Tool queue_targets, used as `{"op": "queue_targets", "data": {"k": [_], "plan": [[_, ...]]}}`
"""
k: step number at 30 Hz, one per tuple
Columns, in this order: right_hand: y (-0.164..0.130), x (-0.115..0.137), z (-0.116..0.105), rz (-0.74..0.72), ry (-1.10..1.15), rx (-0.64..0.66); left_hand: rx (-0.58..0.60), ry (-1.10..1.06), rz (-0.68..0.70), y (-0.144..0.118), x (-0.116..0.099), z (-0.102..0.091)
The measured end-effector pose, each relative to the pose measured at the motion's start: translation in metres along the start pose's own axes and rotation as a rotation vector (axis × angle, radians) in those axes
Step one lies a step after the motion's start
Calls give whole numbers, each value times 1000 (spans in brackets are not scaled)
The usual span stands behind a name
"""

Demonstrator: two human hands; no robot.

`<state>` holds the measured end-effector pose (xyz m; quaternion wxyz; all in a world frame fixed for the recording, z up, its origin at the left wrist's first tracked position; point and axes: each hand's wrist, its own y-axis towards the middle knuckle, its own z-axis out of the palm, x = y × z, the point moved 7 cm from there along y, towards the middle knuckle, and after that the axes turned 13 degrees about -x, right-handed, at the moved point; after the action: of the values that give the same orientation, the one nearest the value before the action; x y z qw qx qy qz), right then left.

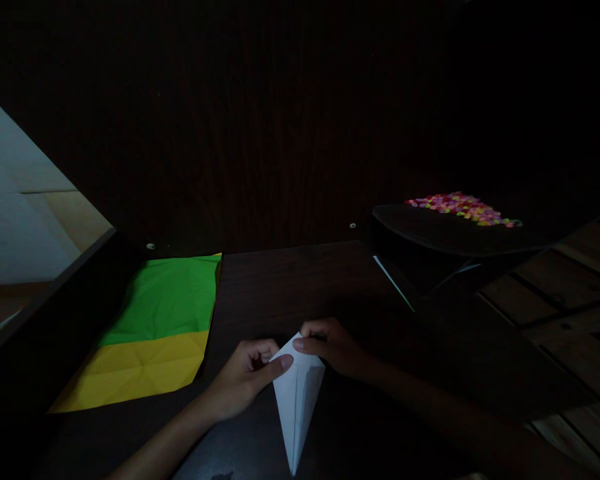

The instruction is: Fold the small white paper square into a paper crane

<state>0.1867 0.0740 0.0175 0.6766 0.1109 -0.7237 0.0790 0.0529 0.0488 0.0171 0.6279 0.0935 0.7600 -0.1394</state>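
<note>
A white sheet of paper [297, 393], folded into a narrow kite shape, points its sharp tip towards me at the lower middle of the head view. Two folded edges meet along its centre line. My left hand [247, 377] pinches its upper left edge, thumb on top and fingers curled behind. At the top corner, my right hand [335, 348] grips the same paper, thumb across the front. The fingers behind the paper are partly hidden.
Creased green and yellow paper [165, 300] lies on the dark wooden surface [280, 287] at left. Small multicoloured pieces [465, 208] are heaped on a dark raised surface [430, 230] at right. A dark panel [260, 133] stands behind; slatted wood [570, 287] shows at far right.
</note>
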Motion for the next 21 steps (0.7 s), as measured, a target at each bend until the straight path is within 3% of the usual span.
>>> {"op": "queue_targets", "data": {"k": [21], "plan": [[0,-1,-2,44,-19,-12,45,-18,-44,-3,0,5]]}}
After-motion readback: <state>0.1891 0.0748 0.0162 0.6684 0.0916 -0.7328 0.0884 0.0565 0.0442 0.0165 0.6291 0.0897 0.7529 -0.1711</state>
